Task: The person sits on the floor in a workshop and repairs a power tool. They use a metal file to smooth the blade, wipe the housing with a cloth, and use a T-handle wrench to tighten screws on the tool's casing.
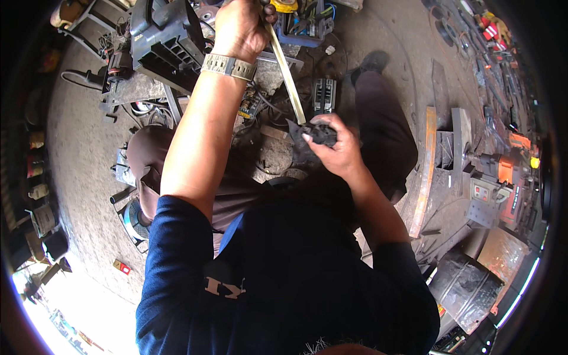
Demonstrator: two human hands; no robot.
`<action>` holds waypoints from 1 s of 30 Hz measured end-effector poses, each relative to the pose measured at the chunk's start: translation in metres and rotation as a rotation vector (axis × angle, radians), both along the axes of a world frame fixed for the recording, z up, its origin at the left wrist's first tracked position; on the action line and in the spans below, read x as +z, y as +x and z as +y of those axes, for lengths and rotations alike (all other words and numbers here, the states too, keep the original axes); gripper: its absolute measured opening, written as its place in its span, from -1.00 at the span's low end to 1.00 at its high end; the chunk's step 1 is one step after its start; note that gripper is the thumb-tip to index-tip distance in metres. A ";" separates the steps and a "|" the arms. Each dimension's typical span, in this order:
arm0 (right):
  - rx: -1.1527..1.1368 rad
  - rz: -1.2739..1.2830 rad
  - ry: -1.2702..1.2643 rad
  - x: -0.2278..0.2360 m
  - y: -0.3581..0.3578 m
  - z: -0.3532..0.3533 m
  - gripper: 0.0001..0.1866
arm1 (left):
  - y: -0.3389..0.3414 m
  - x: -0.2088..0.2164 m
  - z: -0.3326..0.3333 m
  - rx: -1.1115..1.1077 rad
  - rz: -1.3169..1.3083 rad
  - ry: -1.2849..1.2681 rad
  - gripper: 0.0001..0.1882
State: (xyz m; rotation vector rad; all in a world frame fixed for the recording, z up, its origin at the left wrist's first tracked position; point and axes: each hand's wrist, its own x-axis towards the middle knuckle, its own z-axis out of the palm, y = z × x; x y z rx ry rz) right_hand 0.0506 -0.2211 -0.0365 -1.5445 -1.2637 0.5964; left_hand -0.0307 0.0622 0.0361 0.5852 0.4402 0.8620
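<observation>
Strip (288, 83), long and pale, is slanting down between the two hands. The left hand (241, 28) is gripping its upper part. The right hand (343, 148) is gripping a black lump (323, 136), right by the strip's lower end. A gray, dusty floor (89, 160) is spreading all around. A big black case (163, 47) is standing at the upper left, and a blue tub (305, 36) is sitting near the top. A long rusty bar (423, 177) is lying on the right, near an orange machine (506, 170). A gray drum (467, 290) is lying at the lower right. Bright light is shining at the lower left.

Pale strip (286, 76) slants, apparently touching black bundle (323, 135).
</observation>
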 end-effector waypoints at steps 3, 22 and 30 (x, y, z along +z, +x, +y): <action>-0.061 0.293 0.041 0.001 0.016 -0.004 -0.69 | -0.001 0.002 -0.003 -0.014 0.009 0.022 -0.70; -0.140 -0.328 0.149 0.039 0.000 0.092 -0.69 | 0.004 -0.001 -0.058 0.160 0.175 0.035 -0.83; -0.042 -0.313 0.069 0.002 -0.008 0.046 -0.58 | 0.005 0.000 -0.040 0.262 0.115 0.091 -0.89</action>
